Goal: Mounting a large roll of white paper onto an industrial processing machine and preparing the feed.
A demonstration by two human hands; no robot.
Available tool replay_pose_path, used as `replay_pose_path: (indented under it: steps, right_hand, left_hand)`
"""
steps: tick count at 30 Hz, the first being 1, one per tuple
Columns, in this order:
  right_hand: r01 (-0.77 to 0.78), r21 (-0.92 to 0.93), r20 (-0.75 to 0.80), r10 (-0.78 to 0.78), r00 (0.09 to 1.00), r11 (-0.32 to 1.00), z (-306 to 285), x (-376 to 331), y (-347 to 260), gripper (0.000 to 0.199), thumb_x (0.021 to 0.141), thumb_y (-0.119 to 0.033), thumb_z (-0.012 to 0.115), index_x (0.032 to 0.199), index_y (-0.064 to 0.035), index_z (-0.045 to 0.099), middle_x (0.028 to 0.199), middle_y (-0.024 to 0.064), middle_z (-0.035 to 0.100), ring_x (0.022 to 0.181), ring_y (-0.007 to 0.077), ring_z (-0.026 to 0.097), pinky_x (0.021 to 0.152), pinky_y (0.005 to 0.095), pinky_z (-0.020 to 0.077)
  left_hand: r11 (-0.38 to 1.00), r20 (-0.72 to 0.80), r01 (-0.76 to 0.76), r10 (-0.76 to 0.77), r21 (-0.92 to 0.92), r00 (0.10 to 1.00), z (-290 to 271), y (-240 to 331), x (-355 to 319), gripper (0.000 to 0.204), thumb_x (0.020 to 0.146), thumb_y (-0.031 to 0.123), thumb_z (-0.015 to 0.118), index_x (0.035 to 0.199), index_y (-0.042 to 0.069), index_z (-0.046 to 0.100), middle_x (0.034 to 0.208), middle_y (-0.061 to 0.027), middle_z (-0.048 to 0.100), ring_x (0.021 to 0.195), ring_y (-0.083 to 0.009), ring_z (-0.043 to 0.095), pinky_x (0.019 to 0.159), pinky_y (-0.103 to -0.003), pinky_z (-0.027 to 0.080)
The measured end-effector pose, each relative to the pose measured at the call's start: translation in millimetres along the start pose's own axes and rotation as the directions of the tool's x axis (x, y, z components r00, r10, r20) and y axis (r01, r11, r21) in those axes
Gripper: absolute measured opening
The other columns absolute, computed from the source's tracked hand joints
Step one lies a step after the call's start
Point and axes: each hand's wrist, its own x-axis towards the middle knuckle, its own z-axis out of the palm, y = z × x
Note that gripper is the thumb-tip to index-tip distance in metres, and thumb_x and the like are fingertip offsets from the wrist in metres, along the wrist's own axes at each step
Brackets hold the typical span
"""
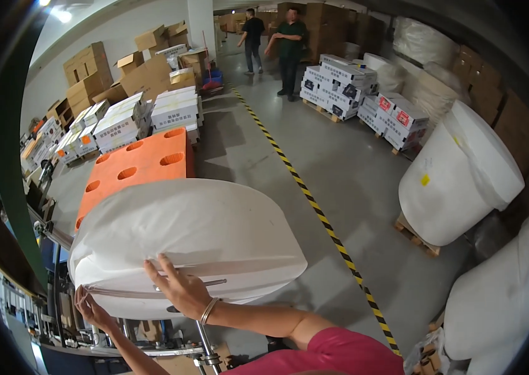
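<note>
A large white roll of soft sheet material (196, 219) bulges in front of me, its surface wrinkled on the left. My left hand (91, 311) is at its lower left edge, fingertips pinched on a fold of the white sheet. Stretched out and spread, the fingers of my right hand (182, 290) lie against the lower middle of the sheet. A thin metal rod (216, 282) sticks out to the right, just beyond that hand; whether the hand touches it is unclear. Below, a metal post (205, 340) rises from a machine frame.
An orange block with round holes (152, 159) stands behind the roll. White cartons (121, 122) are stacked farther left, others (339, 87) on pallets ahead. Large white rolls (452, 181) line the right. Yellow-black tape (314, 206) crosses the floor. Two people (291, 50) are in the aisle.
</note>
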Motion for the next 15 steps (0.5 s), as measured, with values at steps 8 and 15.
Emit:
replay_pose_path:
  steps: [8,15]
  right_hand:
    - [0.016,-0.001,0.066,-0.016,0.998,1.000,13.0,0.8,2.5,0.059,0.073,-0.002,0.049,0.130,-0.0121,0.036,0.119,0.0182,0.042,0.061,0.0162,0.057,0.043,0.0246,0.0477]
    - [0.027,0.044,0.052,-0.029,0.998,0.999,0.6,11.8,-17.8,0.056,0.072,0.002,0.049,0.125,-0.0167,0.044,0.113,0.0144,0.049,0.067,0.0191,0.062,0.047,0.0262,0.0511]
  left_hand:
    - [0.995,-0.052,0.092,-0.089,0.049,0.995,9.6,-20.0,-9.0,0.028,0.082,0.009,0.058,0.109,0.003,0.054,0.102,-0.0104,0.055,0.087,-0.0174,0.053,0.074,-0.029,0.045]
    - [0.974,-0.045,0.203,-0.209,-0.105,0.977,-2.8,-4.8,-2.9,0.024,0.083,0.019,0.059,0.099,0.003,0.051,0.085,-0.0025,0.052,0.074,-0.0098,0.046,0.067,-0.023,0.040]
